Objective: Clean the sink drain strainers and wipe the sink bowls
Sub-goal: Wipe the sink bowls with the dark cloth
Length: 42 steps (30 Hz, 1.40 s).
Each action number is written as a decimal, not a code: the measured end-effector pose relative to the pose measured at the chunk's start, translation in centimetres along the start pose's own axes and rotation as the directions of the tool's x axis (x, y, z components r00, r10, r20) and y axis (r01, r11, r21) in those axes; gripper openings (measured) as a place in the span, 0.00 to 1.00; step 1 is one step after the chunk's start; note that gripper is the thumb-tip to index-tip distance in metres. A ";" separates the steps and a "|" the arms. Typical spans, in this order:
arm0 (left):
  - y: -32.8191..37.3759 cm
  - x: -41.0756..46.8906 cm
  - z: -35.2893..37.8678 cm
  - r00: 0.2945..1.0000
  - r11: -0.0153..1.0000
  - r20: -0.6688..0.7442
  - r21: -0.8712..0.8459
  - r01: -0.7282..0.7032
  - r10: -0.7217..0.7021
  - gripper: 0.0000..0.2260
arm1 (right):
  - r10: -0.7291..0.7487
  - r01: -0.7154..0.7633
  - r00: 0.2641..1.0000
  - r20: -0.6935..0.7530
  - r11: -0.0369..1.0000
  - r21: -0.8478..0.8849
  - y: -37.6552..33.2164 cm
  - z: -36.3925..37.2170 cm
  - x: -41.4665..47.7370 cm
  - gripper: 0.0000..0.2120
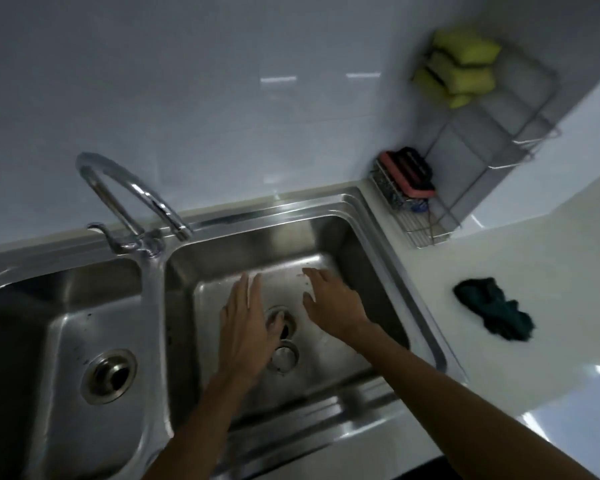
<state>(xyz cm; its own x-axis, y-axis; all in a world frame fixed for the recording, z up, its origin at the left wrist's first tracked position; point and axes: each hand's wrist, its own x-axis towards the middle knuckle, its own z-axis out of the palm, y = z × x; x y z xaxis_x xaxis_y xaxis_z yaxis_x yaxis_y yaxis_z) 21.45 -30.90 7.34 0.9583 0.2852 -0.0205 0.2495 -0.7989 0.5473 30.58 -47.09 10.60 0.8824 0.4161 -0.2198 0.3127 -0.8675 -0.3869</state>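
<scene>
Fingers [247,289] straight and spread on both hands, holding nothing | left hand [245,327] and right hand [329,306] hover low in right sink bowl [326,237], flanking its open drain [287,330] | strainer [284,356] lies loose beside drain | best: pinch its rim, lift level, keep debris inside | cloth [496,311] lies on counter [499,254].

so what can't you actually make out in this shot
All in the head view:
- right bowl's drain: partly covered by the left hand; it is unclear whether the thumb touches it.
- round metal piece beside that drain: too dim to tell strainer from plug.
- right hand: touching the bowl floor or hovering, cannot tell.
- left bowl: cut off by the frame's left edge.
- pink-and-black item in the caddy: blurred, kind unclear.
</scene>
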 end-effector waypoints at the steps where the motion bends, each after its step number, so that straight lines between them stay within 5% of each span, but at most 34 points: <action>1: 2.3 0.2 1.9 0.999 0.999 0.038 -0.004 -0.032 0.032 0.38 | 0.025 -0.025 1.000 -0.019 1.000 -0.015 2.7 -1.2 -1.1 0.25; 10: 20.6 -1.4 14.9 0.937 0.965 0.237 -0.014 -0.262 0.257 0.37 | 0.256 -0.324 0.929 -0.266 0.910 -0.257 23.9 -8.1 -11.1 0.24; 15: 23.8 -2.9 16.5 0.919 0.962 0.307 0.036 -0.271 0.247 0.37 | 0.349 -0.371 0.926 -0.144 0.912 -0.173 29.3 -7.9 -13.7 0.28; 21: 20.5 -2.9 15.5 0.938 0.970 0.277 0.064 -0.233 0.207 0.36 | 0.181 -0.202 0.952 -0.247 0.977 -0.062 26.7 -7.5 -11.6 0.33; 29: 7.9 -3.7 9.6 0.984 0.990 0.180 0.137 -0.037 0.011 0.36 | -0.302 0.322 0.921 -0.245 0.946 0.046 13.3 -4.2 -5.0 0.25; 32: 1.5 -4.4 5.7 0.989 0.976 0.123 0.209 0.056 -0.083 0.36 | -0.424 0.429 0.902 -0.077 0.901 0.066 8.7 -0.6 -3.2 0.23; 34: -2.7 -4.6 2.9 0.983 0.956 0.114 0.274 0.107 -0.143 0.37 | -0.487 0.480 0.858 0.161 0.873 0.082 6.4 2.5 -2.4 0.22; 38: -10.0 -4.7 -1.8 0.994 0.909 0.052 0.412 0.070 -0.100 0.36 | -0.389 0.466 0.624 0.678 0.881 0.077 4.3 9.9 -1.2 0.21; 42: -14.0 -4.3 -3.4 0.998 0.898 0.054 0.436 -0.059 0.039 0.35 | -0.289 0.555 0.417 0.862 0.832 0.010 2.2 14.9 0.6 0.21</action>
<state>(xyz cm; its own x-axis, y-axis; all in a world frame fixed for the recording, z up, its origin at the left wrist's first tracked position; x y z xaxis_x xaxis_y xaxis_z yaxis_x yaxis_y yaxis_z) 13.37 -19.17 2.65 0.9734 0.2249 -0.0443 0.2288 -0.9650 0.1278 26.53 -44.67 -3.76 -0.0257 0.6591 -0.7516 0.7463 -0.4876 -0.4531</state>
